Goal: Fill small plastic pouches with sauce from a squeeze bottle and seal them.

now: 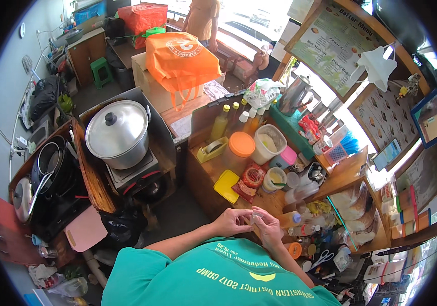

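Note:
My left hand (235, 221) and my right hand (269, 228) meet in front of my chest, at the near edge of the wooden counter (205, 180). The fingertips of both are pinched together around something small and pale that I cannot make out. Just beyond them lie a red plastic packet (245, 190) and a flat yellow lid (226, 186). A white tub (274, 180) with a green-handled utensil stands farther right. Beside my right hand is a bottle with a purplish cap (291, 219).
A large lidded pot (117, 133) sits on a stove at left, near dark pans (50, 160) and a pink cutting board (86, 228). Bottles (220, 123), an orange-lidded jar (240, 153) and a tape dispenser (212, 149) crowd the counter. Another person (201, 23) stands at the back.

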`<state>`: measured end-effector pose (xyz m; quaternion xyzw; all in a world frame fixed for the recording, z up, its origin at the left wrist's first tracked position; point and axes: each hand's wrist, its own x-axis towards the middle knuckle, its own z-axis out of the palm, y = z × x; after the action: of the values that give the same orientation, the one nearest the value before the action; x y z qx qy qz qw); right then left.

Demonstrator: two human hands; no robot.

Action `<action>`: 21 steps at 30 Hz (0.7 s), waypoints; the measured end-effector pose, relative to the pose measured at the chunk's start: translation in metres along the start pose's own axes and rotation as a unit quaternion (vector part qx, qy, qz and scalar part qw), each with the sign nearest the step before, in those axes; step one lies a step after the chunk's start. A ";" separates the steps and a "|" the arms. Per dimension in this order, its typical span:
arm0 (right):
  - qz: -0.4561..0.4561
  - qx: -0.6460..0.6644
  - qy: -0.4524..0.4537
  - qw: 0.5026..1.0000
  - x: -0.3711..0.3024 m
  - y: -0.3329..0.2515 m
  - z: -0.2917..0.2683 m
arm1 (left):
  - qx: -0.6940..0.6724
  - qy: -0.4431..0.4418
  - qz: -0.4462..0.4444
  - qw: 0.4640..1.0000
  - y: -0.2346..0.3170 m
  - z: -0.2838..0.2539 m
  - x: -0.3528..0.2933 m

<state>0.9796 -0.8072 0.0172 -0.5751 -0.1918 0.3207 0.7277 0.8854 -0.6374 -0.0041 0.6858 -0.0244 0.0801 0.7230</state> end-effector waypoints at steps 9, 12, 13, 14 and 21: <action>0.074 0.078 0.024 0.994 -0.008 0.004 0.007 | 0.012 0.006 0.017 1.000 -0.005 -0.003 0.004; 0.073 0.061 0.027 0.995 -0.017 0.015 0.010 | 0.039 0.022 0.015 0.999 -0.004 -0.001 -0.007; 0.072 0.054 0.032 0.995 -0.022 0.018 0.013 | 0.057 0.026 0.005 0.998 -0.004 -0.001 -0.014; 0.071 0.047 0.037 0.996 -0.027 0.021 0.017 | 0.057 0.032 0.003 0.998 -0.006 0.000 -0.023; 0.073 0.050 0.051 0.995 -0.060 0.059 0.037 | 0.123 0.006 -0.063 0.990 0.005 -0.003 -0.080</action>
<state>0.8975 -0.8145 -0.0247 -0.5657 -0.0957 0.3524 0.7393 0.8054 -0.6409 -0.0111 0.7695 0.0335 0.0408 0.6365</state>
